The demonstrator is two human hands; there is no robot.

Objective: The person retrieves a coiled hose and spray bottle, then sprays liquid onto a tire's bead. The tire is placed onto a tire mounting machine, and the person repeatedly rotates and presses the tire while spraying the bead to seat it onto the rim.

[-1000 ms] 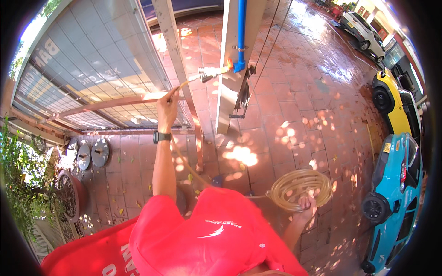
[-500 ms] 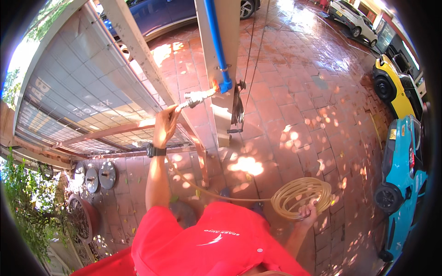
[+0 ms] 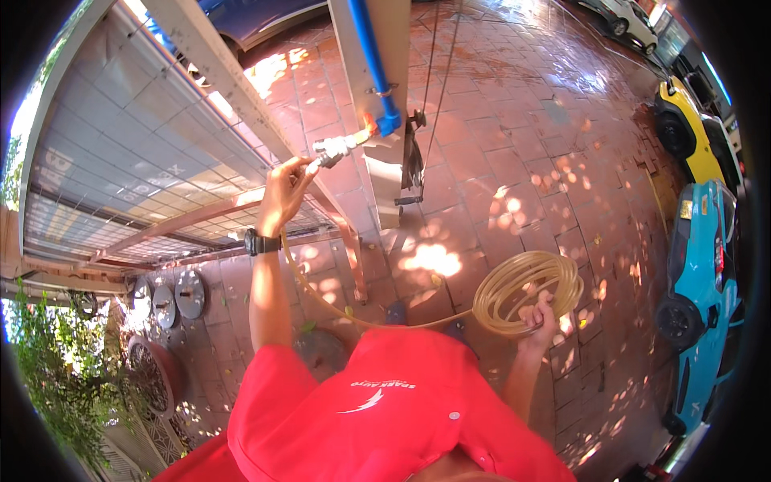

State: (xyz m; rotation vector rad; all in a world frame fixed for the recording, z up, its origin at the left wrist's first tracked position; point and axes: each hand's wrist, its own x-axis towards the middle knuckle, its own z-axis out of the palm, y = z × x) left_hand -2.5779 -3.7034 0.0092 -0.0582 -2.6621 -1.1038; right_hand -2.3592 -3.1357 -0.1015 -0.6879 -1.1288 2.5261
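Note:
My left hand, with a dark watch on its wrist, is stretched forward. Its fingers close on the hose connector, which sits at a silver metal coupling. That coupling joins a brass-coloured fitting at the lower end of a blue pipe running along a post. To the right, my right hand grips a coil of translucent yellowish hose. A single length of the hose sags from the coil across to my left wrist. My fingers partly hide the connector.
The post carries a dark bracket and cables. Left of it stands a mesh-covered metal frame. Round weights and a plant pot are at the left. Teal and yellow cars stand at the right on red paving.
The scene has shifted upward in view. My right hand has moved the coil a little forward, and the hose between my hands sags more. My left hand stays at the coupling.

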